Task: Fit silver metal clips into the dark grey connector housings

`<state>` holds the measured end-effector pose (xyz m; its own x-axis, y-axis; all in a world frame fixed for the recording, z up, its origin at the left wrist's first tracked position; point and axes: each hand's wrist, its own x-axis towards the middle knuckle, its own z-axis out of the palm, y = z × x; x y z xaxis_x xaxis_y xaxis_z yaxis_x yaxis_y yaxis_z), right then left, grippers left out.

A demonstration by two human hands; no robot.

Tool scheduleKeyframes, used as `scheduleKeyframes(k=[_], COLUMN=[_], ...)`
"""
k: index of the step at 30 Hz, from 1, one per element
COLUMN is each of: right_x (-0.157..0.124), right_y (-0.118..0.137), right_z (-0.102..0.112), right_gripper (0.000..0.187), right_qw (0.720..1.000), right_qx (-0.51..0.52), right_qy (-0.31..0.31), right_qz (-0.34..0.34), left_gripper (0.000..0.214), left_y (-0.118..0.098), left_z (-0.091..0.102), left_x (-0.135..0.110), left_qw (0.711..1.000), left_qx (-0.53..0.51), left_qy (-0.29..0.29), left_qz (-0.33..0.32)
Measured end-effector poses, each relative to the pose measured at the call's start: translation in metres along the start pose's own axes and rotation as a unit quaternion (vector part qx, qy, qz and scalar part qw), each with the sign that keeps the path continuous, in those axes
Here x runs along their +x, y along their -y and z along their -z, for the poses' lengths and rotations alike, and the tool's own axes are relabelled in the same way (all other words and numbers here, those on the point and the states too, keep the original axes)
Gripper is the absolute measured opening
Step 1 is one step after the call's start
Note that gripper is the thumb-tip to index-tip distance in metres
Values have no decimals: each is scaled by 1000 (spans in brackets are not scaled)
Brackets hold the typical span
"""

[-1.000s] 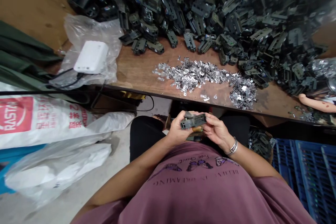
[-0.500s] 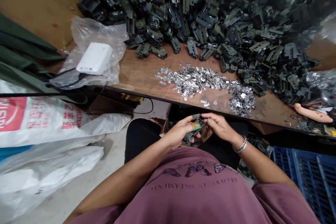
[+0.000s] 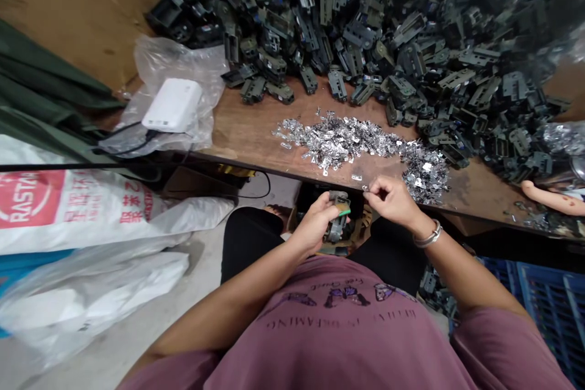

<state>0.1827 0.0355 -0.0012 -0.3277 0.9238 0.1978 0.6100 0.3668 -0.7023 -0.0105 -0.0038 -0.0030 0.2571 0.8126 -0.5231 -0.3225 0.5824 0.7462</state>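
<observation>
One plastic bracket (image 3: 337,225), long axis forward

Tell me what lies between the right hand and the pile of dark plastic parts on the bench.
In the head view, a heap of small silver metal pieces on the wooden bench lies between the right hand and the dark plastic parts.

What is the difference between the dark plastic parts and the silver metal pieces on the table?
The dark plastic parts are much bigger than the silver metal pieces. The dark plastic parts make a wide, high heap; the silver metal pieces lie in a low spread. The dark plastic parts look dull; the silver metal pieces shine. Both lie loose on the same wooden table.
</observation>
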Motion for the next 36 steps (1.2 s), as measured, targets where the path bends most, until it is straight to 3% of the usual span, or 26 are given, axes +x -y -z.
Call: scheduleKeyframes(k=[3,7,10,17,22,28,36], right_x=[-14,-21,-23,-29,-33,-37,-46], right_y=[20,36,38,36,38,35,30], right_z=[-14,-31,-35,-39,-39,-41,-42], right_gripper=[11,3,7,10,12,12,19], right_qw=[989,987,985,984,984,979,987], right_qx=[131,115,123,120,112,93,36], right_qy=[-60,-99,-108,-126,-129,-161,-102], right_qz=[-19,50,53,37,52,81,123], left_gripper=[37,30,28,27,25,26,30], left_y=[4,8,6,3,6,10,9], left_z=[-2,-2,0,-3,-4,-4,1], left_x=[-1,-3,-5,-11,-12,-11,-19], left_qw=[998,987,977,962,942,938,890], left_qx=[13,93,150,211,278,289,422], left_qy=[39,44,27,8,-21,-20,-27], left_qz=[-55,-121,-148,-173,-185,-189,-173])
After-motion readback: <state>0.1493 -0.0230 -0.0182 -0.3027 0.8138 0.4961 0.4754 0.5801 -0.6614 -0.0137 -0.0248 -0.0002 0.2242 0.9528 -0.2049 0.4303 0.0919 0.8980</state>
